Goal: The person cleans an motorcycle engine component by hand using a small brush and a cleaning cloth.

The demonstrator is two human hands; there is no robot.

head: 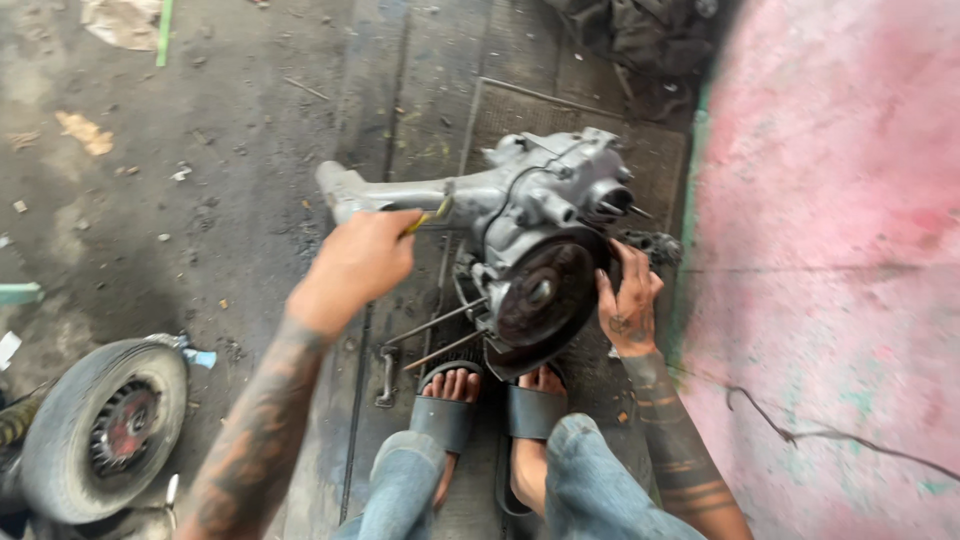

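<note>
Grey cast-metal engine casing on grimy floor ahead of sandalled feet: left hand closed around yellow-handled tool at arm, right hand spread open against dark round disc; judged heavy, rigid, oily.

Grimy concrete floor; engine casing on dark mat; small wheel lower left; wrench; scattered scraps

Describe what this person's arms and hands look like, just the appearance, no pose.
Both forearms are bare, without sleeves or gloves, and heavily tattooed. The left hand follows an arm covered in dense dark patterns. The right hand has small tattoos on its back, with dark bands ringing the forearm.
</note>
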